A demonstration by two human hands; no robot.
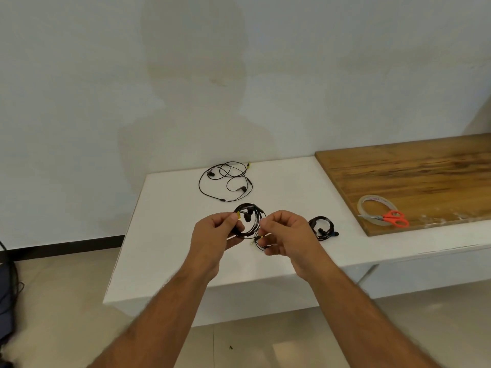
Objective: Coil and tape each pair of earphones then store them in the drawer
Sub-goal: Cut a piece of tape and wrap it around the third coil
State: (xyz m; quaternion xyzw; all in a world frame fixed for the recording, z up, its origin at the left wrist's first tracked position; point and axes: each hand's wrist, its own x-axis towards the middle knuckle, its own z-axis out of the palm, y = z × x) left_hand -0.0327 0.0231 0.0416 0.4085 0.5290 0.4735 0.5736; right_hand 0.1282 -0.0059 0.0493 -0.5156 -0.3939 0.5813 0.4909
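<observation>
Left hand [218, 229] fingers [230, 218] pinched on the near-left rim of a coiled pair of black earphones [249, 220], thumb and forefinger closed on the cord by a small yellow piece. Right hand [285, 233] fingers [268, 229] curled and closed on the coil's right side, where a smaller loop of cord [259, 241] hangs below the knuckles; whether a bit of tape sits between these fingertips cannot be told. The coil is held just above the white tabletop [170, 235], both earbuds lying inside the ring. Taking this held coil as the landmark: beyond it, toward the wall [239, 75], a second pair of earphones [225, 181] lies loose and sprawled on the tabletop, cord in wide open loops, a yellow tip at its far right end. Just right of the coil, partly behind the right hand's knuckles, a third pair [322, 227] rests already wound into a tight bundle. Farther right, well apart, a wooden board [411, 171] lies on the tabletop; on its near edge sits a roll of clear tape [372, 208] with orange-handled scissors [394, 219] laid across it, blades pointing back toward the coil. Both forearms cross the tabletop's front edge and hide part of it. Left of the coil and lower, dark cables [10, 282] lie on the tiled floor [66, 301]. No drawer can be made out.
</observation>
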